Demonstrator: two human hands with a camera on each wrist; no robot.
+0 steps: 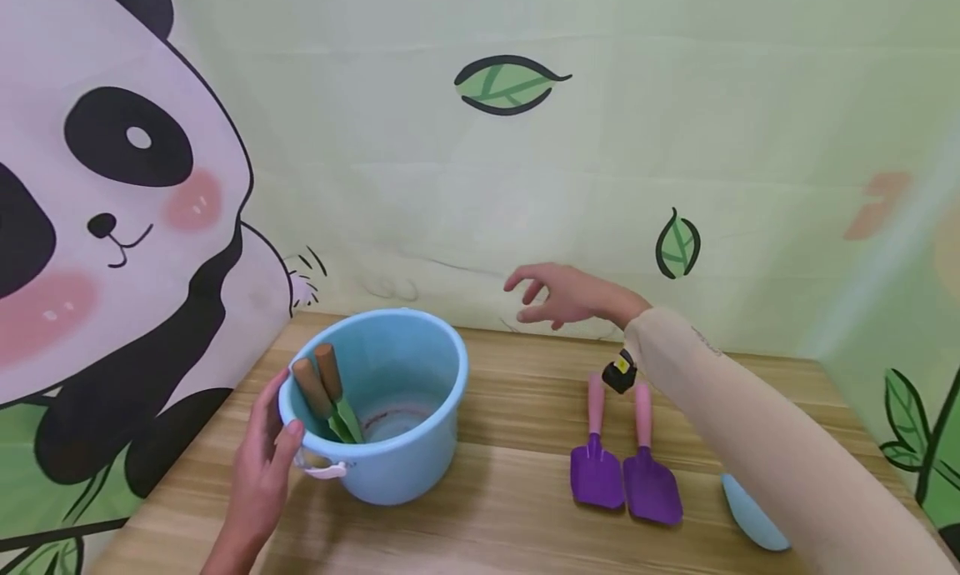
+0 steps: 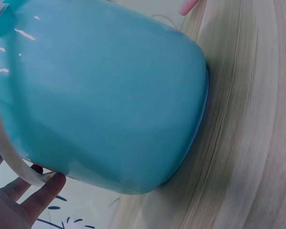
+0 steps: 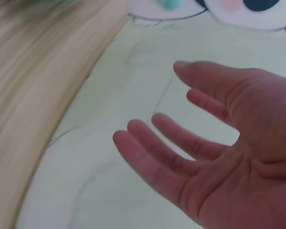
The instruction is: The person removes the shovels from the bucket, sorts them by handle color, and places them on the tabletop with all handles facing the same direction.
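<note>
A light blue bucket (image 1: 397, 467) stands on the left part of the wooden table. My left hand (image 1: 258, 467) holds its near left rim, thumb beside the white handle (image 1: 324, 470). In the left wrist view, the fingers (image 2: 45, 195) touch the bucket close to the handle's end. Inside the bucket, two tools with brown handles (image 1: 312, 387) and green lower parts lean against the left wall. My right hand (image 1: 566, 294) hovers past the bucket's right side, fingers spread and loosely bent. Its palm is bare in the right wrist view.
Two purple shovels (image 1: 596, 477) with pink handles lie side by side at the right, below the right forearm. A light blue curved piece (image 1: 753, 512) is partly covered by the sleeve. Behind the table (image 1: 510, 492) hangs a printed panda backdrop (image 1: 360, 142).
</note>
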